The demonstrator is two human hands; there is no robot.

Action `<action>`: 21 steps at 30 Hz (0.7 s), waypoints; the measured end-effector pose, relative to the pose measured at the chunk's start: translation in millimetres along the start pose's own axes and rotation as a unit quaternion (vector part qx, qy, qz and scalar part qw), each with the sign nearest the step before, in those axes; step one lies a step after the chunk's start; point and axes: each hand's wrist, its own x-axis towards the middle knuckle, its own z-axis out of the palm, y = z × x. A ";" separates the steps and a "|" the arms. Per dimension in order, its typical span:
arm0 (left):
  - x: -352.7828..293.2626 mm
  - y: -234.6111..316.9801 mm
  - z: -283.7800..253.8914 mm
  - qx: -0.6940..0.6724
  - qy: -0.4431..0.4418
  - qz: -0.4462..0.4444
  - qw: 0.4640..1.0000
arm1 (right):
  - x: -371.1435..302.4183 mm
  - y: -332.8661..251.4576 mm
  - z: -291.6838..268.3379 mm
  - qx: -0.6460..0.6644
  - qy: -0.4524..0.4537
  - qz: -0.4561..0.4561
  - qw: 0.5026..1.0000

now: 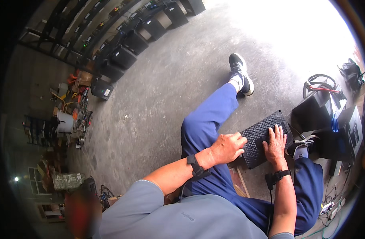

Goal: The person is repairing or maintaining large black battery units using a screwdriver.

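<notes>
A black rectangular panel with a ridged, woven-looking surface [256, 139] lies tilted between my legs. My left hand [226, 148] is closed at the panel's left edge, its fingers curled and seeming to grip that edge; the fingertips are partly hidden. Flat on the panel's right part rests my right hand [275, 145], fingers stretched out and slightly apart. Both wrists carry black straps.
Black boxes [318, 109] stand close on the right, with blue-handled scissors [335, 121] and a red-framed tool [324, 88] on them. Cables [329, 207] trail at lower right. A rack [107, 24] and a row of black boxes [122, 57] fill the far left. Clutter surrounds a white bucket [66, 121].
</notes>
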 end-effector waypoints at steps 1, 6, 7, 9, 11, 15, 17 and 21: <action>1.0 1.2 -2.5 -0.010 -0.035 -0.047 0.998 | 0.2 0.2 -0.2 0.000 -0.001 0.000 1.000; 0.3 2.2 -1.3 0.018 0.012 0.018 1.000 | 0.1 1.9 2.1 0.000 0.004 -0.004 1.000; -1.7 -0.1 2.5 0.039 0.020 0.048 0.998 | 0.4 1.4 2.0 0.001 0.008 -0.007 1.000; -1.1 2.0 3.9 0.027 0.015 0.020 0.999 | -0.2 3.2 2.4 0.001 0.011 -0.007 1.000; 1.3 5.5 1.2 0.014 0.010 -0.009 1.000 | -0.3 2.9 2.8 0.003 0.007 -0.004 1.000; 1.9 6.5 -0.3 0.030 0.007 0.008 0.999 | 1.0 -0.6 -0.3 0.007 0.005 -0.003 1.000; 1.0 5.0 2.5 0.045 -0.008 0.028 0.999 | 0.6 -1.4 -2.2 0.005 0.003 -0.002 1.000; 5.8 7.0 -2.8 0.029 -0.028 -0.057 0.998 | 0.8 -0.1 -2.0 0.007 0.001 -0.002 1.000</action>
